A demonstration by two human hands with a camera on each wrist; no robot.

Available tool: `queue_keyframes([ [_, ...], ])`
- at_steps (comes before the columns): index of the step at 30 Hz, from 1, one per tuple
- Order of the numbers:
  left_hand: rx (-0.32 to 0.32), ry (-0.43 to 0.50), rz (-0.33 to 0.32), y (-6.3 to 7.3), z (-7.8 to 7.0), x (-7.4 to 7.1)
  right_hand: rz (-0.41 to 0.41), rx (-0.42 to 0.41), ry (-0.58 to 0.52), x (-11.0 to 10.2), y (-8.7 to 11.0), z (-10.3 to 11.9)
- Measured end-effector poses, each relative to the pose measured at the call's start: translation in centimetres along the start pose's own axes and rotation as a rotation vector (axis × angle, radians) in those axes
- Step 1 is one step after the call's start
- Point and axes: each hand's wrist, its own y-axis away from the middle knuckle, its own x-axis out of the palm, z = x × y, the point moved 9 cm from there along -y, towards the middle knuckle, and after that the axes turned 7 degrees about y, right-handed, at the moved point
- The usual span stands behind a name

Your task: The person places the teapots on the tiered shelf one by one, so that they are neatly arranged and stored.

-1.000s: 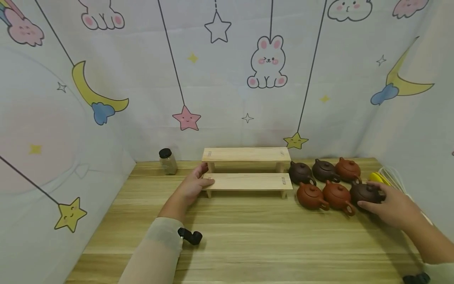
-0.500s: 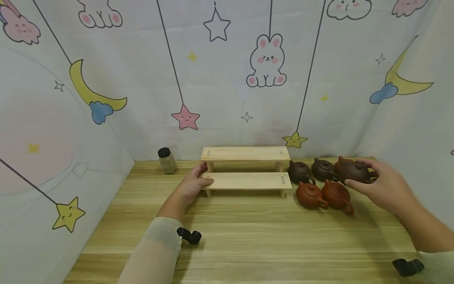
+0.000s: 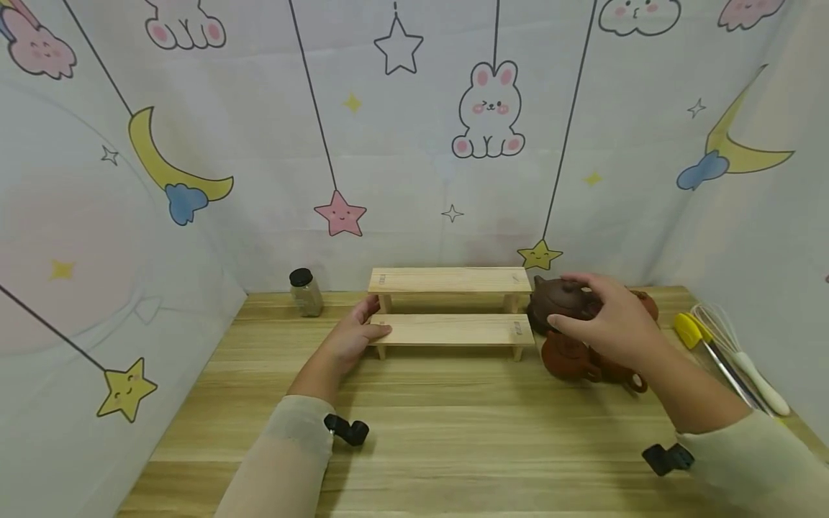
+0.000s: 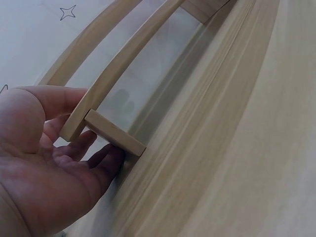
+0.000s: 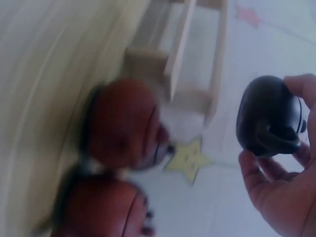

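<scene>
My right hand [image 3: 615, 324] grips a dark brown teapot [image 3: 558, 302] by its sides, thumb towards me. It is held up near the right end of a two-tier wooden stand [image 3: 453, 331]. In the right wrist view this dark teapot [image 5: 266, 111] is well off the table, its handle facing the camera. My left hand [image 3: 352, 338] holds the stand's left end, thumb on the lower board and fingers behind its leg [image 4: 114, 132]. Below the right hand sit two red-brown teapots [image 3: 565, 356], one partly covered. Most of the back teapots are hidden behind the hand.
A glass jar with a black lid [image 3: 306, 293] stands left of the stand. At the right edge lie a whisk [image 3: 745, 352] and a yellow-headed utensil [image 3: 688, 331]. Another red-brown teapot [image 3: 649, 305] shows behind the right wrist. A printed cloth [image 3: 414, 144] hangs behind the table.
My right hand has lifted the dark teapot from the front row's right end and carried it left over the others towards the stand. The left hand stays on the stand.
</scene>
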Motion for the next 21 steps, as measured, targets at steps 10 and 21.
queue_keyframes([
  [10, -0.001, 0.002, -0.015, 0.2, -0.1, 0.1, 0.009, -0.088, -0.129, 4.3, -2.9, 6.3],
  [21, -0.008, 0.014, -0.015, 0.1, 0.0, 0.0, 0.046, -0.117, -0.232, 8.4, -7.0, 11.5],
])
